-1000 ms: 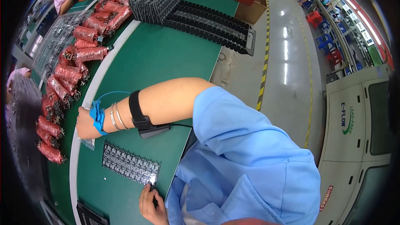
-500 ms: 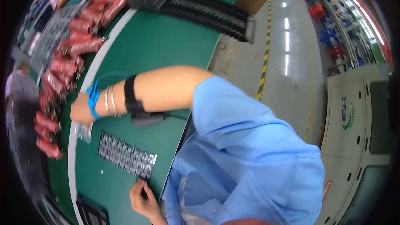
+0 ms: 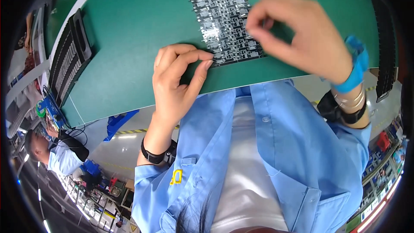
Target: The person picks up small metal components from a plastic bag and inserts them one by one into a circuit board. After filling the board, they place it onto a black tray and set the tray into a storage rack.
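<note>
Hands half-curled: left hand (image 3: 176, 77) pinching circuit panel (image 3: 226, 15), right hand (image 3: 308, 36) alongside.

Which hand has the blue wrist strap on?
The right hand: its blue wrist strap sits just above silver bracelets on that arm. The left hand has no blue strap, only a black band further down.

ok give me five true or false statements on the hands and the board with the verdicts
1. The left hand has its fingertips at the near left corner of the circuit board panel. True.
2. The blue wristband is on the left wrist. False: the blue wristband is on the right wrist.
3. The tabletop is green. True.
4. The right hand lies flat. False: the right hand has its fingers curled.
5. The panel lies on the tabletop. True.
</note>
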A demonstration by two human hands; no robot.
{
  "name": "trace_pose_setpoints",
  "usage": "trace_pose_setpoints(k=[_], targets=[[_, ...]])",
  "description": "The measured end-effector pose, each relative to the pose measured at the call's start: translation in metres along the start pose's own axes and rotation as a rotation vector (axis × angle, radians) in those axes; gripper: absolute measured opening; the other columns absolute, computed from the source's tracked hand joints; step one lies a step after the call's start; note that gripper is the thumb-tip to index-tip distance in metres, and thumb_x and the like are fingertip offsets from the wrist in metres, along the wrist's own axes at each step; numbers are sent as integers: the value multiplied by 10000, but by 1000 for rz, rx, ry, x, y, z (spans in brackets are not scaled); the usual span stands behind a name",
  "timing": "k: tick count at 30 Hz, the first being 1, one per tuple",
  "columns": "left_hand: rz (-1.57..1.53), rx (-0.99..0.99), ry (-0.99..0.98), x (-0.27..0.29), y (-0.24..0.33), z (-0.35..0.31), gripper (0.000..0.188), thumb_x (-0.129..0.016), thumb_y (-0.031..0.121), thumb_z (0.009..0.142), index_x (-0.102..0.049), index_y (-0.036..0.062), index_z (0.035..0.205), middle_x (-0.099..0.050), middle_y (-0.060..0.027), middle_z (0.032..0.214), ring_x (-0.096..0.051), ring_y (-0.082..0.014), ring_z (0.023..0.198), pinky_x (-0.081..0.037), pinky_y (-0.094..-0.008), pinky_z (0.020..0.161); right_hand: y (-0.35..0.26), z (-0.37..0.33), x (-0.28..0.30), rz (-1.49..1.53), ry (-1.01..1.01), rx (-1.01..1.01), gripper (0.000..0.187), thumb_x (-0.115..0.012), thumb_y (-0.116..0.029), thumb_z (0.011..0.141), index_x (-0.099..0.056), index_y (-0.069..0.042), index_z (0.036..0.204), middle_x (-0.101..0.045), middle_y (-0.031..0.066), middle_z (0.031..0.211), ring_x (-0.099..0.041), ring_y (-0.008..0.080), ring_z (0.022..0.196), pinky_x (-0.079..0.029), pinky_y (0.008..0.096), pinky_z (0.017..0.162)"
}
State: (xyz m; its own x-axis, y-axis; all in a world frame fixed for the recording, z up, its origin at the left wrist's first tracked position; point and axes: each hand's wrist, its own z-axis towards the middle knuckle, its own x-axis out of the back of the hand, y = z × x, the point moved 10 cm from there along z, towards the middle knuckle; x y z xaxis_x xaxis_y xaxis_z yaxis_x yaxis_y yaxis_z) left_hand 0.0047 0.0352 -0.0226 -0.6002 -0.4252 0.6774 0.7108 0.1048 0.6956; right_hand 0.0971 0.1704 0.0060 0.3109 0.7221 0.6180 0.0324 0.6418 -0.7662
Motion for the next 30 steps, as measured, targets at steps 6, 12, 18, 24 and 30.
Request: trace_pose_setpoints(k=[6,12,18,24,30], targets=[[70,-50,-60,-10,1,7,146,-738,51,739,-691,93,871,-588,-30,853,-531,-206,809,-413,-310,714,8,-37,-25,46,118,34,149,-699,-34,756,-611,-77,869,-646,39,852,-613,200,786,-446,315,737],[93,-16,-48,-13,5,7,123,-726,50,762,-678,86,869,-587,-33,859,-521,-202,801,-404,-299,716,12,-49,-24,70,213,57,162,-708,-36,742,-616,-79,869,-650,36,875,-610,201,815,-426,323,742],[128,13,-75,-16,8,10,101,-711,43,779,-673,77,866,-589,-38,861,-512,-199,787,-403,-297,715,10,-51,-20,72,247,73,175,-715,-37,730,-614,-79,866,-646,38,870,-606,211,812,-428,325,729],[147,74,-116,-17,7,14,85,-697,32,788,-667,61,862,-596,-48,862,-511,-200,780,-405,-298,715,7,-48,-16,99,263,84,173,-719,-48,726,-609,-81,855,-636,34,859,-596,212,797,-428,320,711],[152,58,-159,-20,9,17,76,-689,24,793,-659,44,860,-600,-60,858,-517,-204,786,-406,-303,717,9,-49,-17,107,279,97,174,-723,-56,724,-606,-82,851,-631,32,860,-588,212,790,-426,322,701]])
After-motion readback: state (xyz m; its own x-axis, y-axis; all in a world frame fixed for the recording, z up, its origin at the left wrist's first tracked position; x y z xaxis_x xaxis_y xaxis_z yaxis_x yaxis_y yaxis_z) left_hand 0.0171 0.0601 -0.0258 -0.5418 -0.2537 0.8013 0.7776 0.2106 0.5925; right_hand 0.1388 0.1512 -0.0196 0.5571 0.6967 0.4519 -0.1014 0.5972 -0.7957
